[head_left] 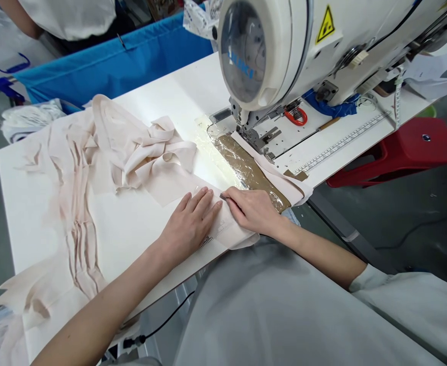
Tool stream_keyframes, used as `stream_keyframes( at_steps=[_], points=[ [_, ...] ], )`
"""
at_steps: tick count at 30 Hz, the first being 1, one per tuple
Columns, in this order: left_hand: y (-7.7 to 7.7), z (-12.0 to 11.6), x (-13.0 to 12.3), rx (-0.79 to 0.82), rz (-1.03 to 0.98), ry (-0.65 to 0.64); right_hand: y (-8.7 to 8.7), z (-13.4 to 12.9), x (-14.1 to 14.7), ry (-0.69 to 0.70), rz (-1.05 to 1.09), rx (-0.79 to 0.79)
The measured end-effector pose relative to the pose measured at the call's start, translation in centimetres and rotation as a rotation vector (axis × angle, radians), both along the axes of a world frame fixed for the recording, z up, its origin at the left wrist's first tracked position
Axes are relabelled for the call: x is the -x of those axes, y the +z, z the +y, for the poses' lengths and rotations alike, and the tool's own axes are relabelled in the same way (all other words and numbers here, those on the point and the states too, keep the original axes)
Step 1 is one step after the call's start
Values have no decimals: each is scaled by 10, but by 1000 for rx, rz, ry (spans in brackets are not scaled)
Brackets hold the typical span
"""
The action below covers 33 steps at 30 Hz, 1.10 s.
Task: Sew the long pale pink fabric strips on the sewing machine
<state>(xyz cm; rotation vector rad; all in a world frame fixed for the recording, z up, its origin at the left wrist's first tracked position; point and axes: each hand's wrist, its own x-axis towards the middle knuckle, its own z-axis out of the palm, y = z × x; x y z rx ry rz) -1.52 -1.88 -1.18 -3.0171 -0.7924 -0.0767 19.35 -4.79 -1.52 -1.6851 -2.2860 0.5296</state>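
Note:
My left hand [190,221] lies flat with its fingers stretched over a piece of thin pale pink fabric [233,231] at the table's front edge. Close beside it, my right hand [256,208] is closed. A small dark metal tip [222,196] pokes out between its thumb and forefinger, touching or just above the fabric; the rest is hidden in the hand. Beyond my right hand, a pale fabric strip [271,173] runs from under the presser foot [256,140] of the sewing machine [284,51] to the table's front edge, beside a brown taped patch [246,162].
Crumpled pale pink fabric [150,152] and a gathered stack of pieces [80,203] cover the table's left half. A ruler scale [341,142] marks the right side. A blue cloth bin [112,61] borders the back, with a person [74,18] behind. A red stool [402,152] stands right.

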Motion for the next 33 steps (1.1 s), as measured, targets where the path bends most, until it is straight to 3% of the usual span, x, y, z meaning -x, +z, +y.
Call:
stream_keyframes(
  at_steps=[6, 10, 16, 23, 33],
  points=[
    [-1, -1, -1, -3, 9, 15, 4, 2, 3, 35, -92, 19],
    [-1, -3, -2, -23, 7, 29, 8, -7, -12, 93, -124, -7],
    [0, -3, -3, 4, -14, 28, 5, -24, -41, -7, 131, -22],
    [8, -6, -8, 78, 19, -33, -7, -20, -24, 9, 105, -112],
    [6, -15, -14, -5, -3, -33, -7, -19, -19, 40, 23, -110]
  ],
)
